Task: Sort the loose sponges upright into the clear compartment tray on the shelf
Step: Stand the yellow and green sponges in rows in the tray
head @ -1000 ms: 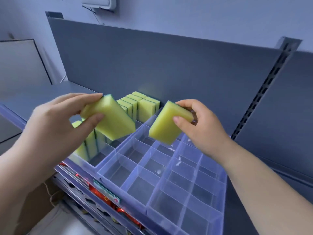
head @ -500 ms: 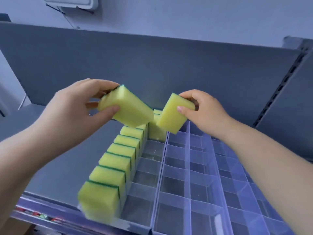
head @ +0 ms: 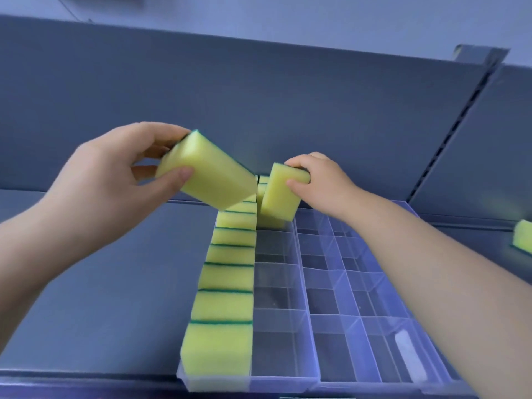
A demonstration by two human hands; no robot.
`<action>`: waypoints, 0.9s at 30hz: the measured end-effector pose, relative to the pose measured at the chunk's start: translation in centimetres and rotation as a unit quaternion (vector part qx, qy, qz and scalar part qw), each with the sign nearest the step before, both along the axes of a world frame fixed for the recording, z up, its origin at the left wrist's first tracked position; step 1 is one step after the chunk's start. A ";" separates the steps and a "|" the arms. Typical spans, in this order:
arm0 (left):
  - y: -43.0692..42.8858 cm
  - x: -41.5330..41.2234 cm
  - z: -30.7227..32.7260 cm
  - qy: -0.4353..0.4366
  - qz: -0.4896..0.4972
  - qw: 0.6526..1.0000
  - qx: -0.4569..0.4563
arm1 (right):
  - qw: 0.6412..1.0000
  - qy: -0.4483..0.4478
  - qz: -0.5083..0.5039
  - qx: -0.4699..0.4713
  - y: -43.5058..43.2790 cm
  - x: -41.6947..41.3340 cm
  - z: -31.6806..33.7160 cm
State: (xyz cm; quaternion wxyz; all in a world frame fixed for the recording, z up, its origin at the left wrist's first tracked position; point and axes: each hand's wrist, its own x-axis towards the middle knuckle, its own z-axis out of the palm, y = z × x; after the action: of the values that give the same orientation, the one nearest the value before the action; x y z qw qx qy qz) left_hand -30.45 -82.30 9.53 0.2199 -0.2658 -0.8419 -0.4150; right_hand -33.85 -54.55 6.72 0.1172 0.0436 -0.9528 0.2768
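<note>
My left hand [head: 115, 180] grips a yellow sponge with a green back [head: 210, 174], tilted in the air above the tray's far left. My right hand [head: 322, 180] pinches a second yellow sponge [head: 280, 197] by its top end, held nearly upright over the far end of the second column. The clear compartment tray [head: 331, 318] lies on the grey shelf. Its leftmost column holds a row of upright sponges [head: 227, 280]. At least one more sponge stands behind the one in my right hand, at the far end of the second column.
One loose yellow sponge [head: 522, 239] lies on the shelf at the far right edge. The grey back panel [head: 259, 105] rises right behind the tray. A slotted upright [head: 454, 125] runs down the panel on the right. Bare shelf [head: 100, 298] spreads left of the tray.
The view has swung so the tray runs straight away from me. My right hand has lowered its sponge toward the tray's far end. My left hand keeps its sponge aloft.
</note>
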 end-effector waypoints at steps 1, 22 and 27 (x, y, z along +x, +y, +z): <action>0.0 0.0 0.1 0.000 -0.004 1.000 0.004 | 1.000 0.000 0.002 0.012 -0.2 -0.1 0.0; 2.0 0.9 1.3 0.014 0.012 0.997 -0.076 | 0.976 0.068 0.029 0.203 -1.5 0.6 -3.4; 3.2 0.6 2.1 0.011 0.005 0.996 -0.084 | 0.988 0.091 0.034 0.118 -0.4 1.4 -2.9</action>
State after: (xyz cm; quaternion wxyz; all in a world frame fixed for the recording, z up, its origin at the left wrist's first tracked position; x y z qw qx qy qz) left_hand -29.81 -79.09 11.64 0.2077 -0.2835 -0.8729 -0.3385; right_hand -32.46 -54.91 3.86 0.1878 0.1139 -0.9621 0.1616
